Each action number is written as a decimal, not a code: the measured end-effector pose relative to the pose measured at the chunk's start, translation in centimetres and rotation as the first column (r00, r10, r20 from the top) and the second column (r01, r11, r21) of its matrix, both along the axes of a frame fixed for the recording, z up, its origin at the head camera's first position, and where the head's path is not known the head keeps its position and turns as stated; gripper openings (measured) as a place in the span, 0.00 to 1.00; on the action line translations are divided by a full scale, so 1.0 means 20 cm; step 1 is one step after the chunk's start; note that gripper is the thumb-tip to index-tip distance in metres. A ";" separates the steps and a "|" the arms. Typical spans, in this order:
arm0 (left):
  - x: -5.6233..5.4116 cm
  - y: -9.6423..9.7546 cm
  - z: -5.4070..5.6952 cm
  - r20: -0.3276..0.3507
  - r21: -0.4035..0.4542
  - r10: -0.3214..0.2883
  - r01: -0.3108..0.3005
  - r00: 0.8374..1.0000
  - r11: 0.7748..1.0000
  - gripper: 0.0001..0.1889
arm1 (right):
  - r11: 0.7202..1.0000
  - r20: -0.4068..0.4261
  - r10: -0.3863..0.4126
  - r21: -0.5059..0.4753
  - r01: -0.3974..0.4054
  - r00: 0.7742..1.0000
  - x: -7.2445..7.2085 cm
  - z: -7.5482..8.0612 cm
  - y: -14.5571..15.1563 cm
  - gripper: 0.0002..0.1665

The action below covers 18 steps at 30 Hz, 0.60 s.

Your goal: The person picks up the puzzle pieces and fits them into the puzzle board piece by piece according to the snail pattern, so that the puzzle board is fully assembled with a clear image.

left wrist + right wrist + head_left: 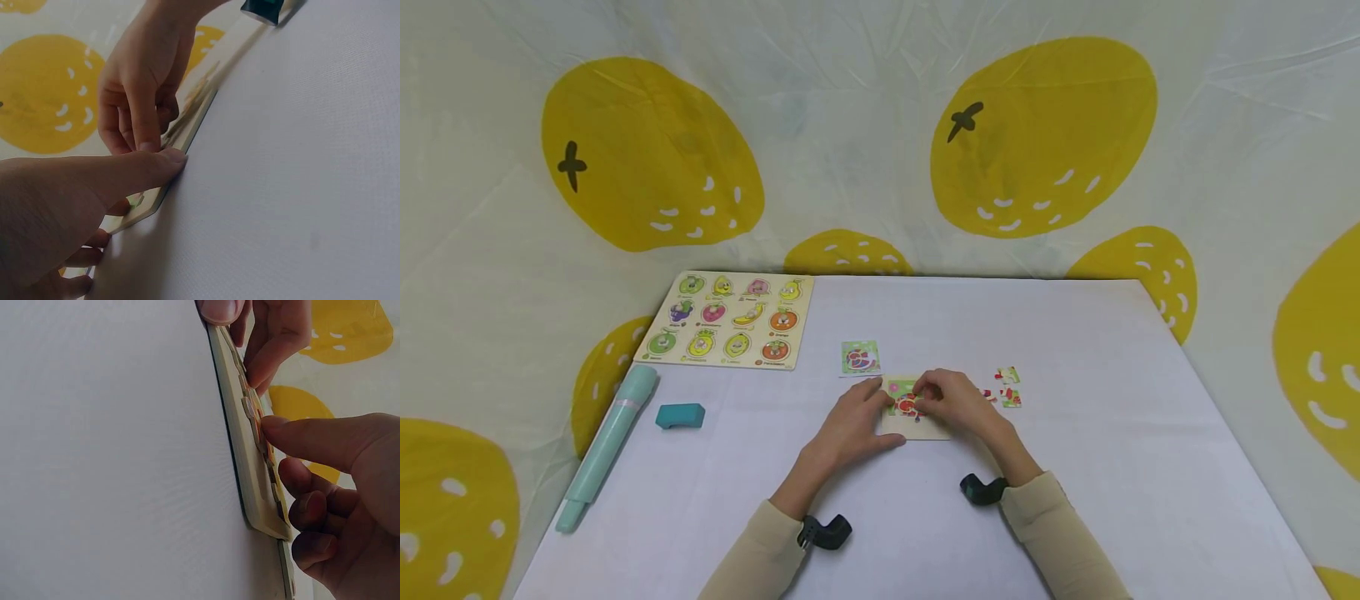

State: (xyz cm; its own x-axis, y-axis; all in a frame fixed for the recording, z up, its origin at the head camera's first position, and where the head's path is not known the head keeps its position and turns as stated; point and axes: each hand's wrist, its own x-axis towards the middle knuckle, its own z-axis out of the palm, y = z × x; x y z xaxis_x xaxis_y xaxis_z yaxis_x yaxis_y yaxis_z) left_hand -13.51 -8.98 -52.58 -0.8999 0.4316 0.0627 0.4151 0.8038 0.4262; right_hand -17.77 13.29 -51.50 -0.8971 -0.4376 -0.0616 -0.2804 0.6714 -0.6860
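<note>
A small wooden puzzle board [928, 432] lies on the table, partly covered by puzzle pieces with a green, red and white picture [906, 408]. My left hand [850, 422] rests at its left side, fingers spread; the thumb [164, 161] touches the front edge. Over the right part of the picture, my right hand [958, 402] pinches a puzzle piece between thumb and index finger, its other fingers curled. In the right wrist view, that thumb [278, 428] touches the raised pieces. The pinched piece is mostly hidden. Several loose puzzle pieces [1011, 397] lie right of this hand, one partly covered.
A small picture card [860, 358] lies behind the puzzle board. At the back left is a wooden fruit board [801, 333] with several knobbed fruits. A teal tube-like object [602, 450] and a teal block [681, 416] lie on the left. A fruit-print cloth hangs behind the table.
</note>
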 end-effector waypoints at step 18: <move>0.01 0.01 -0.01 -0.007 -0.028 -0.026 0.026 1.000 0.999 0.31 | 0.999 -0.071 -0.011 0.040 0.014 0.997 0.01 -0.04 -0.02 0.09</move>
State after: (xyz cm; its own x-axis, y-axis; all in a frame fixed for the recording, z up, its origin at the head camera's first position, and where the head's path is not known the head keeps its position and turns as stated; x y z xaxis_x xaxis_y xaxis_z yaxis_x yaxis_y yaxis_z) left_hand -13.33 -8.75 -52.78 -0.8881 0.4561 0.0566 0.4386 0.8043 0.4010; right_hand -17.54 12.85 -52.35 -0.9052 -0.4247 -0.0147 -0.3188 0.7017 -0.6372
